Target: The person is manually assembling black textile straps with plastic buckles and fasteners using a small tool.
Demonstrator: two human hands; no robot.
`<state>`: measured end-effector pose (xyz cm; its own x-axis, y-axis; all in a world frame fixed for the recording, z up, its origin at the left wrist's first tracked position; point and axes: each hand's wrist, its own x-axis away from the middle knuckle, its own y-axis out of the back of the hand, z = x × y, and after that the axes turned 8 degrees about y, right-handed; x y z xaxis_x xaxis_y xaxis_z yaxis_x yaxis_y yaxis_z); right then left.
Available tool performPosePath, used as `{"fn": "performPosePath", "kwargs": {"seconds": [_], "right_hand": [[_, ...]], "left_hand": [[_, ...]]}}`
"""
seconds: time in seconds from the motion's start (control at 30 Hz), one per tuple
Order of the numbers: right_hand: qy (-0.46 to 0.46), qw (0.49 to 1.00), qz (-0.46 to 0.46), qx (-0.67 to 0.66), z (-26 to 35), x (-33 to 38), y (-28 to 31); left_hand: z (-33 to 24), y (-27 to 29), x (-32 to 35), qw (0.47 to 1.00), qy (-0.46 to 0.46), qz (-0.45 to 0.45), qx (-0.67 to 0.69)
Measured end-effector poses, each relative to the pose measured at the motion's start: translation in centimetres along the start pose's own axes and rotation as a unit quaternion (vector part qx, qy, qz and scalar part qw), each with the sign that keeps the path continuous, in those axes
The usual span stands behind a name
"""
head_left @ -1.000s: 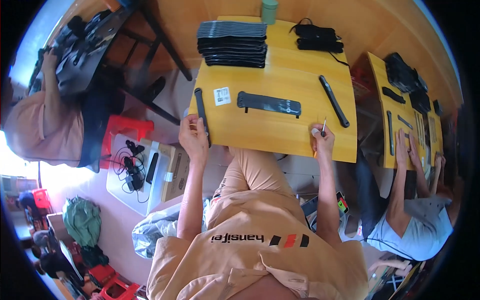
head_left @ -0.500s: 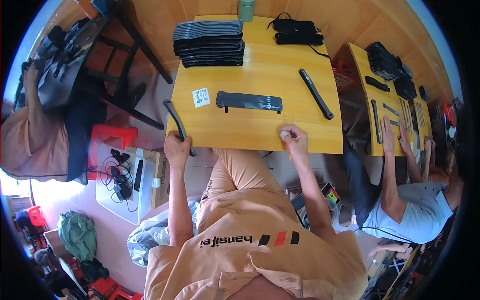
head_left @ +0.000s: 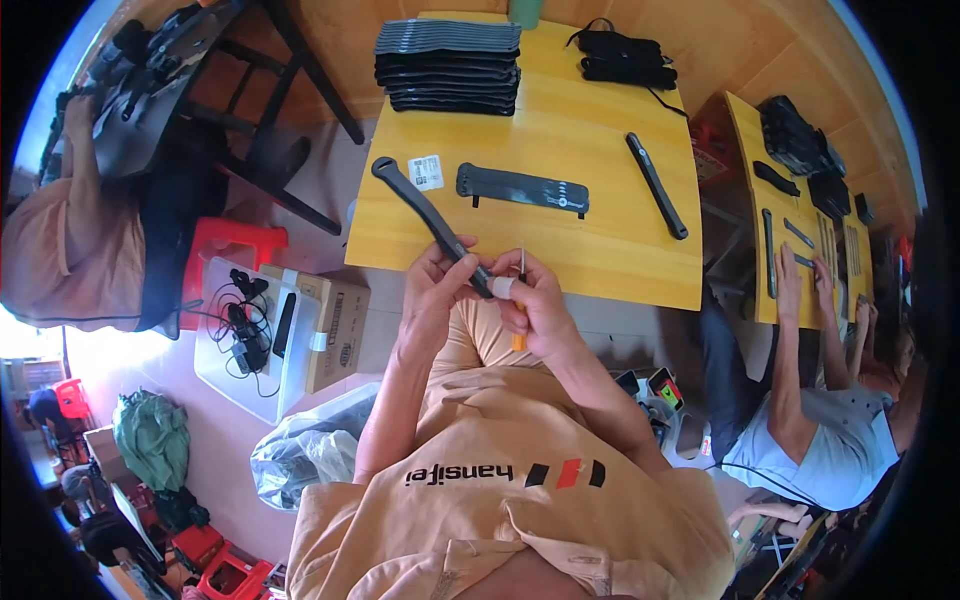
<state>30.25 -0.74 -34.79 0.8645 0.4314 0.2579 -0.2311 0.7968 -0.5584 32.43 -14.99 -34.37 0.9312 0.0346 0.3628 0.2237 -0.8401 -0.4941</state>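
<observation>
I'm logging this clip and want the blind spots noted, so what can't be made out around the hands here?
- Head view: the near end of the long black crank-shaped bar is hidden inside the left hand and right hand.
- The thin metal-tipped tool with an orange handle is mostly covered by the right hand; its tip is too small to identify.
- The small white label on the yellow wooden table is too small to read.

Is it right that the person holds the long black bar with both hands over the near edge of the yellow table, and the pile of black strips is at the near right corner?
Not quite. The head view shows the pile of black strips at the far left corner of the yellow table. The rest is right: the left hand and right hand hold the long black bar over the near edge.
</observation>
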Motion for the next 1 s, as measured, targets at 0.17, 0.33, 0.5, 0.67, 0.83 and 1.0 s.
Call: {"fn": "performPosePath", "kwargs": {"seconds": [0.17,0.33,0.5,0.67,0.83,1.0], "right_hand": [[-0.014,1.000,0.014,-0.022,1.4,0.8,-0.5],[0.062,0.979,0.049,0.188,3.8,3.0,-0.4],[0.088,0.952,0.085,0.282,4.7,4.6,-1.9],[0.122,0.931,0.090,0.332,4.4,4.3,-1.9],[0.126,0.932,0.100,0.325,4.3,4.1,-1.8],[0.070,0.958,0.094,0.261,4.7,4.2,-2.1]], "left_hand": [[0.3,0.4,0.4,0.998,-0.005,0.009,0.055],[-1.6,0.5,1.2,0.995,0.005,0.009,0.095],[-1.8,0.1,1.6,0.995,-0.012,0.015,0.093],[-1.9,-0.9,2.0,0.998,-0.024,0.008,0.065],[-2.0,-1.2,2.3,0.999,-0.043,-0.019,0.024],[-2.0,-1.3,2.2,0.997,-0.070,-0.021,0.005]]}}
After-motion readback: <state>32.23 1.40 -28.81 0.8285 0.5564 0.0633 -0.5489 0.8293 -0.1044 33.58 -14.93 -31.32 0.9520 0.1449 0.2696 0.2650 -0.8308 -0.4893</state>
